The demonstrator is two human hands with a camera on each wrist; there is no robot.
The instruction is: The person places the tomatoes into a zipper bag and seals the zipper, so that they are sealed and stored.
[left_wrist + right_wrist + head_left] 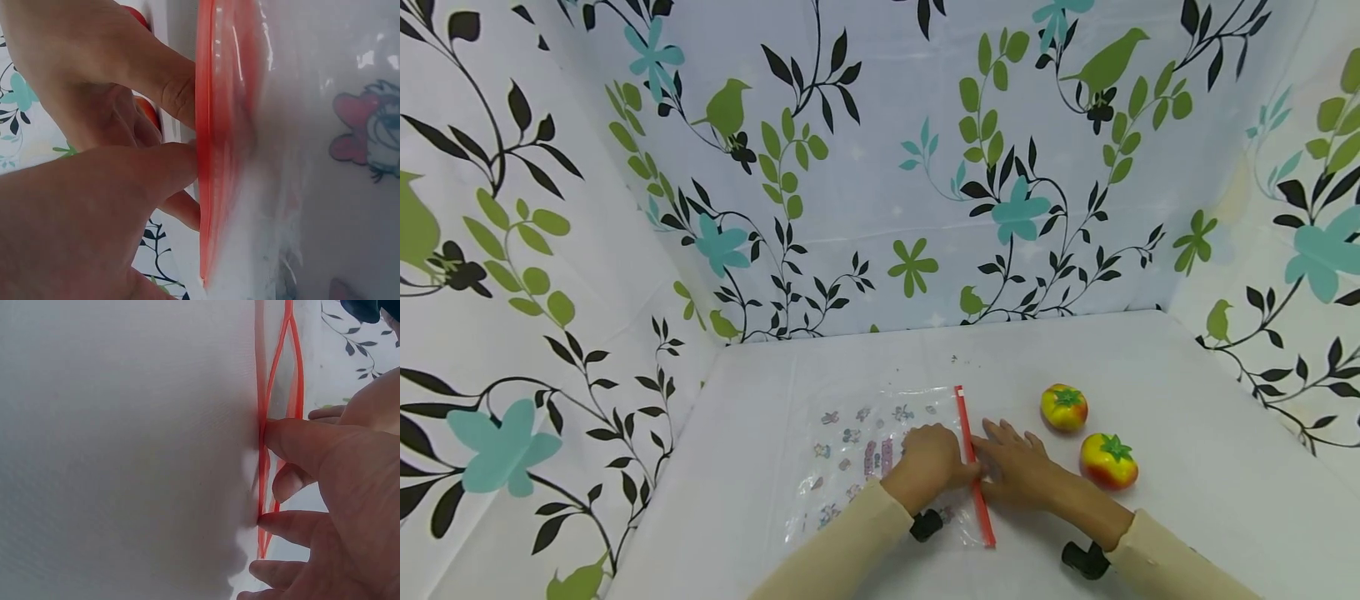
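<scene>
A clear plastic zip bag (842, 467) with small cartoon prints lies flat, its red zip strip (964, 425) along the right side. My left hand (928, 462) curls over the bag's right part and pinches the strip between thumb and finger. My right hand (1018, 467) lies just right of the strip, fingers extended and spread, fingertips touching the red edge (262, 487). Two red lines stand apart in the right wrist view, with a gap at the bag's mouth. A fingertip shows blurred through the film behind the strip (206, 125) in the left wrist view.
Two yellow-red toy fruits with green tops, one farther back (1063, 407) and one nearer (1108, 462), sit right of my right hand. The white table (745, 433) meets a leaf-patterned cloth (880, 167) behind it and at both sides.
</scene>
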